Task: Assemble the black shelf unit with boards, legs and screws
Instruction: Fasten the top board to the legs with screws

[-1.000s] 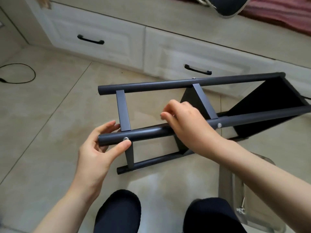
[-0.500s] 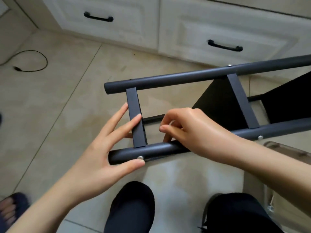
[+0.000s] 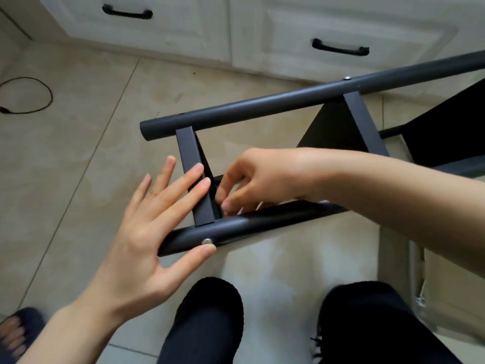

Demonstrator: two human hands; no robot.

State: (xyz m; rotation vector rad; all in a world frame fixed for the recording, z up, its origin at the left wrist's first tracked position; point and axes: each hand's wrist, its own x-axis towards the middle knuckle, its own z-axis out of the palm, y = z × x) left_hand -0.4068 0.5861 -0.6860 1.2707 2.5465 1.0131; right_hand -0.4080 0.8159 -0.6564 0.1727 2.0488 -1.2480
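The shelf frame (image 3: pixel 262 106) is lying on its side above the floor (image 3: pixel 78 153). The left hand (image 3: pixel 147 232), fingers straight, is bracing the crossbar (image 3: pixel 194 174) while its thumb is touching the screw (image 3: pixel 207 241). The right hand (image 3: pixel 262 177) is pinching something hidden behind the joint, probably a nut. Next, probably, comes tightening.

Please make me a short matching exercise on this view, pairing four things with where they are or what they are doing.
Things:
1. left hand
2. right hand
3. screw head
4. black cable

States:
a. lies looped on the floor tiles
b. sits in the near leg tube
c. fingers straight, resting on the flat crossbar
d. fingers curled behind that crossbar

Pairs: 1-c, 2-d, 3-b, 4-a
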